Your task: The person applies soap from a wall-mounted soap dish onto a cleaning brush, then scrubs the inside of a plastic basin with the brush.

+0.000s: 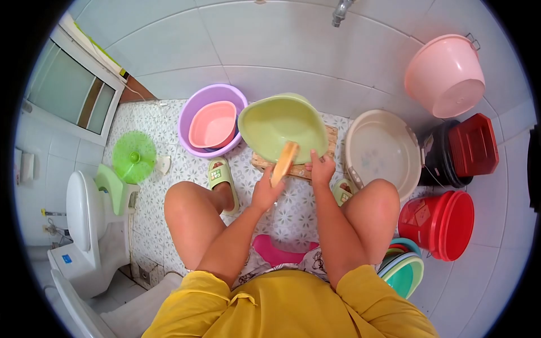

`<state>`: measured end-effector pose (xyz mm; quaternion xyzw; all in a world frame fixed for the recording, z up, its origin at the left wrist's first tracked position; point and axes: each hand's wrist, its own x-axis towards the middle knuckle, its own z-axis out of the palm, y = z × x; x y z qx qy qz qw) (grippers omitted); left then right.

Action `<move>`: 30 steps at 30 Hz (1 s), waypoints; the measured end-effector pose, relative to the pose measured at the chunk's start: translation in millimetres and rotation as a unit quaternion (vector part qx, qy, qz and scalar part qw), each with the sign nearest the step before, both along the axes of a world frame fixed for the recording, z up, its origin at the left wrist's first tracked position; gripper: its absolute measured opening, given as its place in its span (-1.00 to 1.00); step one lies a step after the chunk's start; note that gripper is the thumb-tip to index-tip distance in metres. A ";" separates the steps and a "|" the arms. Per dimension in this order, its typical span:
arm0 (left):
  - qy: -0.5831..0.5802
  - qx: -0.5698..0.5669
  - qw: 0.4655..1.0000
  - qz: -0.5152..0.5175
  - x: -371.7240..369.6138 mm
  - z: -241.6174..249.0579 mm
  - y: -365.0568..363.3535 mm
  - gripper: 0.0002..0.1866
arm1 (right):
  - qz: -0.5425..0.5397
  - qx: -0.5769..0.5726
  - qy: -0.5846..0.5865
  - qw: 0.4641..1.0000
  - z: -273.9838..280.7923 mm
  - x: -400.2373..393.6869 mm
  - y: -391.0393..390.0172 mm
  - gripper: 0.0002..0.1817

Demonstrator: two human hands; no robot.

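My left hand (264,190) is closed around a tan scrub brush (285,163), which stands upright in front of the basin's near edge. The brush's bristles are hard to make out. With my right hand (321,168) I grip the near rim of a light green basin (279,124), the thumb lying over its edge. The basin is tilted so that its inside faces me. Under it is a wooden slatted stool or board (331,143), partly hidden.
A purple basin (187,135) holding a pink one (211,125) stands left; a large beige basin (389,121) stands right. Beyond it are a black bucket (437,158), a red lidded bucket (420,217) and stacked basins (408,276). A toilet (84,208) is at far left.
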<state>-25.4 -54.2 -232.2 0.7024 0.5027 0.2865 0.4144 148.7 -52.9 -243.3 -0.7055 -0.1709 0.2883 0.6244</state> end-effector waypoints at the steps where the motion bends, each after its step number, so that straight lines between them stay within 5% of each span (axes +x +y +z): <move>1: -0.066 -0.162 0.985 -0.008 -3.3 -4.1 7.1 -0.50 | -0.001 -0.001 0.000 1.000 -1.7 1.6 0.5 -0.75; 5: -0.140 -0.339 0.930 -0.003 -7.9 10.1 12.9 -0.48 | -0.014 0.024 0.015 0.999 -7.5 4.2 1.3 -0.83; 7: 0.068 -0.100 0.986 -0.114 -7.1 18.6 9.8 -0.45 | -0.016 0.016 0.012 1.000 -12.8 4.5 2.1 -0.84; 8: 0.068 -0.100 0.986 -0.115 -4.7 22.2 11.9 -0.45 | -0.016 0.012 0.000 1.000 -15.7 5.2 2.8 -0.86; 10: 0.274 -0.026 0.951 -0.140 1.9 28.7 20.0 -0.38 | -0.017 0.007 -0.012 1.000 -17.9 6.3 3.3 -0.87; 13: 0.333 -0.018 0.932 -0.143 7.3 35.0 32.6 -0.34 | -0.015 0.030 0.042 0.999 -15.9 4.5 2.6 -0.88; 17: 0.357 -0.005 0.920 -0.161 5.4 32.3 35.3 -0.33 | -0.001 -0.039 -0.044 0.998 -8.2 -0.7 -4.8 -0.86; 25: 0.401 -0.063 0.906 -0.123 10.6 31.5 41.0 0.04 | 0.006 -0.064 -0.093 0.994 -12.7 -2.7 -8.1 -0.85; 30: 0.413 -0.067 0.897 -0.141 8.0 37.1 54.8 -0.20 | 0.026 -0.063 -0.117 0.991 -19.6 -0.1 -8.0 -0.89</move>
